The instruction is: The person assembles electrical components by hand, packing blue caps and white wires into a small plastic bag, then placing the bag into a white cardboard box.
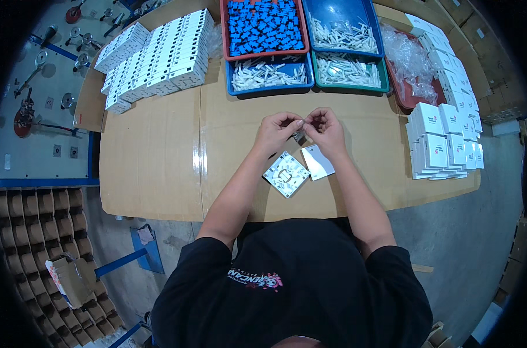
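My left hand (276,132) and my right hand (328,133) meet above the cardboard-topped table (153,156), fingertips pinched together. Between and just below them shows a small dark, shiny piece (299,138); its kind is too small to tell. Below my left hand lies a square white piece (286,174) with a grey-and-yellow pattern and a dark ring shape in its middle. Beside it, under my right hand, rests a plain white flat box or lid (318,162) with a small dark mark.
At the back, trays hold blue plastic parts (266,26) and white sticks (269,74). Rows of white boxes (165,58) stand far left, more white boxes (443,139) on the right. A red tray (407,103) holds clear plastic bags (408,61). Cardboard dividers (40,232) lie lower left.
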The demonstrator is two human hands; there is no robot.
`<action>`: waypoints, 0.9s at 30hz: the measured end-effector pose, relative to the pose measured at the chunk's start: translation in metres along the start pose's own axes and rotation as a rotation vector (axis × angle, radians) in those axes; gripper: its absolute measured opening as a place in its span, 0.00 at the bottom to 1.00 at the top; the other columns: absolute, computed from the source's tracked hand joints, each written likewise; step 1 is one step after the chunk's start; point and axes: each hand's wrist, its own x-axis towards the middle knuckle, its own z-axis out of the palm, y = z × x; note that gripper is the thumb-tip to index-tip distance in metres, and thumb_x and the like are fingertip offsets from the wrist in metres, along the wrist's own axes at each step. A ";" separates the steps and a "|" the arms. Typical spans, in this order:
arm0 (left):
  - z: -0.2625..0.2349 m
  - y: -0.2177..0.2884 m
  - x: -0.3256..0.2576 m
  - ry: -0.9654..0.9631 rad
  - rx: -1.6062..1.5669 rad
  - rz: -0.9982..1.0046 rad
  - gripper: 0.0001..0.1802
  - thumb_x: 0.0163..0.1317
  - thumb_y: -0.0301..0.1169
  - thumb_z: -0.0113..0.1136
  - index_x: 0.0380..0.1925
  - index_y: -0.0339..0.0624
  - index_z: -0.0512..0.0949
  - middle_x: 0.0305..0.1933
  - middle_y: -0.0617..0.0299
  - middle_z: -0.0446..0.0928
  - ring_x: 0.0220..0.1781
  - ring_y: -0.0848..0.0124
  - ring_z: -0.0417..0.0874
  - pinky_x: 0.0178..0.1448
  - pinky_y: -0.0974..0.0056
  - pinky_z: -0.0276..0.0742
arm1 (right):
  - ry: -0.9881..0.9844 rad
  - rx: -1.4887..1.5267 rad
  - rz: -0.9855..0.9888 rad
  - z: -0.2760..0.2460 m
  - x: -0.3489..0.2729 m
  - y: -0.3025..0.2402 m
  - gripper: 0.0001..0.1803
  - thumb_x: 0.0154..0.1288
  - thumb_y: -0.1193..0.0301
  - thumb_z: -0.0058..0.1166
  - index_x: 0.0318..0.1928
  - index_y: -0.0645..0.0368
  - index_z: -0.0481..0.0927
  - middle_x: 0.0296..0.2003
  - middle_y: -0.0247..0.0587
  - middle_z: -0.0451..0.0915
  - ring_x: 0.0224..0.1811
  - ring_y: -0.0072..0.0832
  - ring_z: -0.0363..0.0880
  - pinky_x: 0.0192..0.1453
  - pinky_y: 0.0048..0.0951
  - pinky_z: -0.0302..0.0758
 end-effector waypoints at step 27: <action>-0.002 -0.003 0.003 0.067 -0.220 -0.037 0.07 0.73 0.29 0.60 0.40 0.36 0.80 0.31 0.68 0.78 0.30 0.82 0.73 0.34 0.75 0.69 | -0.057 0.131 0.031 -0.005 0.004 0.005 0.14 0.63 0.81 0.66 0.42 0.61 0.73 0.36 0.34 0.81 0.37 0.16 0.79 0.42 0.20 0.78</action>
